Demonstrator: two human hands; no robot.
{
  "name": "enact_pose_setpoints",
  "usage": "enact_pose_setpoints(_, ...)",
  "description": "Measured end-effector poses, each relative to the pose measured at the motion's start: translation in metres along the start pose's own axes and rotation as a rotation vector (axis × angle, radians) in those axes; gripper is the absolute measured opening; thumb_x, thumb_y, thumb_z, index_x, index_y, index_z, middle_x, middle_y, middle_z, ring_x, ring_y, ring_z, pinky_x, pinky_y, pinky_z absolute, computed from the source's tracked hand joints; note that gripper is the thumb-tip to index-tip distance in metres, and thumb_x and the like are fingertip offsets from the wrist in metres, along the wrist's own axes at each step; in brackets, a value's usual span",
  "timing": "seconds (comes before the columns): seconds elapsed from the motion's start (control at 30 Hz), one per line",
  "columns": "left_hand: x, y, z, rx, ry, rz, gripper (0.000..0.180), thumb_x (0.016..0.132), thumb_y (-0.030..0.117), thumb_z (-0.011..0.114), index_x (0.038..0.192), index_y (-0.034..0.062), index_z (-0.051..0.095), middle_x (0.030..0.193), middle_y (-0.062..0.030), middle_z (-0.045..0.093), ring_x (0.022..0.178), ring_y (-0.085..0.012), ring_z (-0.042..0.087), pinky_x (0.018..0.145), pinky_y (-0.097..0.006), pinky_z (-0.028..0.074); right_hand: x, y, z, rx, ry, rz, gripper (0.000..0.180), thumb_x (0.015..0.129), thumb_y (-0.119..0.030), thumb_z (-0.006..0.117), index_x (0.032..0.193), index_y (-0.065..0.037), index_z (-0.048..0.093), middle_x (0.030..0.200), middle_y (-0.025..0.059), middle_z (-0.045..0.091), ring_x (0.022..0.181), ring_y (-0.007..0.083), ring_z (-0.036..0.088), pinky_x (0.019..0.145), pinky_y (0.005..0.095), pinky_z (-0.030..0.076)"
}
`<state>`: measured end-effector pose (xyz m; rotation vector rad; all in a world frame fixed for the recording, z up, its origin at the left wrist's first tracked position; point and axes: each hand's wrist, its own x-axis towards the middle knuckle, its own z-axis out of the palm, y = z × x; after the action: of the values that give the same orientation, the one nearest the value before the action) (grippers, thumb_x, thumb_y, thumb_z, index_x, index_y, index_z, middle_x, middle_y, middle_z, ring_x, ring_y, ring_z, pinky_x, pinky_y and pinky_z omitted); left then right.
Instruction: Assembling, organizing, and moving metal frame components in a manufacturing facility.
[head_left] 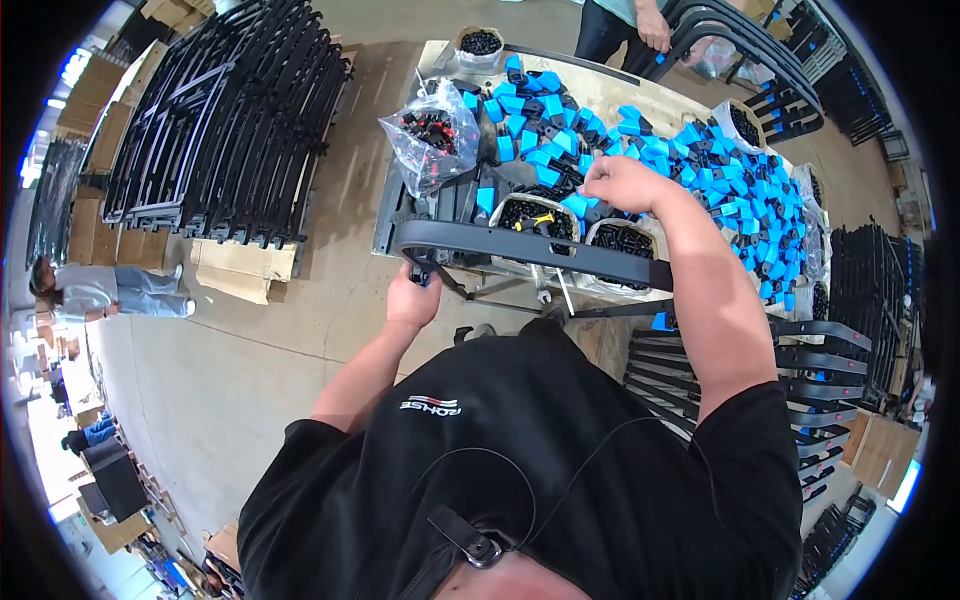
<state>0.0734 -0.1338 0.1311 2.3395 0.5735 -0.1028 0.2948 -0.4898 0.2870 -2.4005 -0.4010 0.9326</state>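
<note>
A black bent metal frame (540, 245) lies crosswise in front of me, its right part passing under my right forearm. My left hand (412, 298) is closed round the frame's curved left end, where a small dark fitting shows between the fingers. Over the table, my right hand (628, 186) is held with its fingertips drawn together at the near edge of a pile of blue-and-black plastic parts (735, 190). Whatever sits in those fingertips is too small to make out. Just below it stand two tubs of small black pieces (622, 240), and a yellow-handled tool (535, 221) rests on the left one.
A clear bag of black and red pieces (432, 135) sits on the table's left. More tubs (478, 50) stand around the pile. Across the table a person's hand (654, 30) touches black frames. Stacked frames (220, 120) rise at left, others (820, 370) at right. Another person (100, 292) stands far left.
</note>
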Motion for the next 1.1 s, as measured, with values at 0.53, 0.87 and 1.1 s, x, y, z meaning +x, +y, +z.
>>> enact_pose_setpoints(0.53,-0.014,0.009,-0.010,0.067,-0.112,-0.145,0.037,0.079,0.028,0.073,0.103,0.0016,0.061,0.089,-0.0172,0.068,0.083,-0.0398,0.064,0.083,-0.043,0.052,-0.003,0.013,-0.005,0.118,0.045,0.005,0.036,0.091,-0.036,0.071,0.105,-0.003,0.071,0.091,0.0095,0.071,0.083,0.0196,0.066,0.072,0.0359,0.053)
enact_pose_setpoints(0.87,0.016,-0.008,-0.023,0.137,-0.304,0.155,0.044,0.080,0.023,0.073,0.119,0.0040,0.063,0.120,-0.0221,0.065,0.114,-0.0404,0.062,0.099,-0.046,0.050,-0.007,0.010,-0.003,0.124,0.047,0.004,0.036,0.089,-0.037,0.073,0.104,-0.004,0.074,0.097,0.0133,0.074,0.091,0.0243,0.068,0.081,0.0383,0.053)
enact_pose_setpoints(1.1,0.146,0.073,-0.090,0.121,0.051,0.602,0.032,0.084,0.006,0.059,0.115,0.0026,0.067,0.117,-0.0215,0.067,0.114,-0.0377,0.063,0.101,-0.043,0.050,-0.014,-0.010,-0.004,0.129,0.033,0.023,0.036,0.090,-0.036,0.071,0.107,-0.005,0.074,0.104,0.0156,0.074,0.099,0.0285,0.069,0.085,0.0407,0.053)
